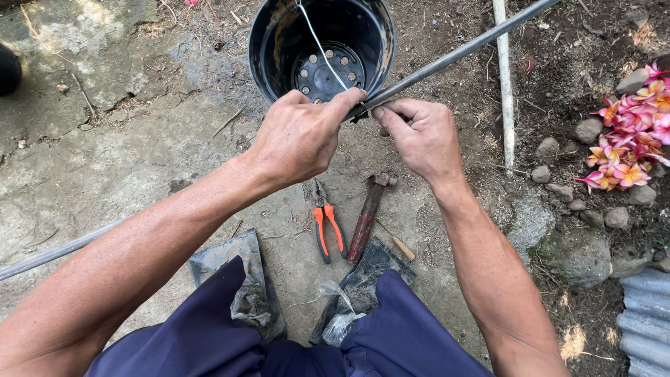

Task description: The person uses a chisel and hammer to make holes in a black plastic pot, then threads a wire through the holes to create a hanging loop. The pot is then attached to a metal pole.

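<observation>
My left hand (301, 136) and my right hand (421, 136) meet at the near end of a long grey metal rod (460, 50) that runs up to the right. The left fingers pinch the rod's end together with a thin white wire (319, 45). That wire rises over the empty black plastic pot (276, 42) with holes in its bottom. The right fingers pinch the rod end from the other side. Below the hands, on the concrete, lie orange-handled pliers (328, 227) and a hammer (368, 216) with a reddish handle.
A white pipe (504, 77) lies on the soil at the right. Pink and yellow flowers (631, 143) and stones (576, 255) are at the right edge, corrugated sheet (645, 321) at the lower right. Another grey rod (52, 255) crosses at the left. Dark slabs (241, 269) and clear plastic (338, 318) lie by my knees.
</observation>
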The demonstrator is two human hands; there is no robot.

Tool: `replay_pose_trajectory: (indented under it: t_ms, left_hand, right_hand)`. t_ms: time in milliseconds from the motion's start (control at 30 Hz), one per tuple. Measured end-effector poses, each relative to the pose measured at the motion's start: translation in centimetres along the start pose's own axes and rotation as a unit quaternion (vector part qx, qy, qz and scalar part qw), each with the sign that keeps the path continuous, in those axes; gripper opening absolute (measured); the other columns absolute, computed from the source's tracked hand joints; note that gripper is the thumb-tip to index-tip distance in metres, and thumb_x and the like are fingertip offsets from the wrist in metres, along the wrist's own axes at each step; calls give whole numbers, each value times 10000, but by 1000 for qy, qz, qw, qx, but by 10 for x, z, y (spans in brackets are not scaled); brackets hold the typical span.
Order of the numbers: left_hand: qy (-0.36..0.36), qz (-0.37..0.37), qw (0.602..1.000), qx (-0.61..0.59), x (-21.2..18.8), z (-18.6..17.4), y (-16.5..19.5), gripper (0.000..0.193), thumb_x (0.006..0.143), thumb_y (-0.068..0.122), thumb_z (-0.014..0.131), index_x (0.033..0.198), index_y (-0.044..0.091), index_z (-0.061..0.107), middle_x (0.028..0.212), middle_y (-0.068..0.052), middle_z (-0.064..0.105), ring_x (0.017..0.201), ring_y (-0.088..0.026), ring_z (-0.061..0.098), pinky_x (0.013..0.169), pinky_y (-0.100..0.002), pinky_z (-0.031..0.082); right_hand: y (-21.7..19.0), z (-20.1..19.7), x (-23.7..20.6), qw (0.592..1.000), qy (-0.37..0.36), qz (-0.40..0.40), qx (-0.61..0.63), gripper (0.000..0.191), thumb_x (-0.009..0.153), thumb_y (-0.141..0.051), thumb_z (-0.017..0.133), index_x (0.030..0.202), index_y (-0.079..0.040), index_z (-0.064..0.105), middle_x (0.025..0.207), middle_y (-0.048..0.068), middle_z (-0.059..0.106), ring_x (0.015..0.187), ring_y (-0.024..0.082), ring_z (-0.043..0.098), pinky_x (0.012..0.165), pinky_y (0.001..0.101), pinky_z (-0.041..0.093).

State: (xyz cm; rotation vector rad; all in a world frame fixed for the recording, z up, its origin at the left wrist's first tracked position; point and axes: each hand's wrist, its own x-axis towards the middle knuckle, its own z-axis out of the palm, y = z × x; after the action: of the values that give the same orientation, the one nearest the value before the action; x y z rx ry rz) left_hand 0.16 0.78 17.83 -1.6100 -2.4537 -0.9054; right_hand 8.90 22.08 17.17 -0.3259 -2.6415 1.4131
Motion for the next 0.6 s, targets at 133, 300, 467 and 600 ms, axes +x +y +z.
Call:
replay_pose_trajectory:
  t_ms: [133, 300, 467, 600]
  left_hand:
    - [16, 5, 1000, -15, 2, -4, -1, 556, 885, -26, 640, 1417, 50, 497, 738, -64, 693, 551, -242, 623, 635, -415, 451]
    - [43, 10, 999, -13, 4, -9, 0, 609, 850, -23, 660, 1428, 62, 488, 674, -63, 652, 552, -260, 611, 634, -416, 464]
    - [47, 0, 998, -41, 5, -10, 2, 603, 855, -38, 665, 1421, 75, 487, 595, -56, 605, 525, -274, 602, 626, -423, 466]
    - [68, 14, 997, -44, 3, -12, 2, 602, 864, -32, 666, 1422, 88, 476, 637, -53, 626, 565, -277, 621, 640, -419, 472]
  right_hand:
    - [9, 0, 5, 998, -24, -18, 49, 165, 1007, -205, 716, 1097, -98, 804, 780, 20, 763, 630, 52, 652, 519, 225, 478]
    - [21, 11, 8, 984, -52, 78, 153, 192, 982, -225, 705, 1050, -67, 791, 771, 49, 758, 556, 93, 636, 429, 218, 477]
    - [28, 28, 7, 919, -105, 122, 360, 196, 1016, -183, 695, 974, 4, 741, 784, 80, 707, 599, 94, 624, 402, 205, 444]
    - [20, 35, 1, 865, -116, 175, 455, 191, 1020, -189, 671, 977, -9, 719, 761, 82, 688, 567, 108, 612, 385, 192, 406]
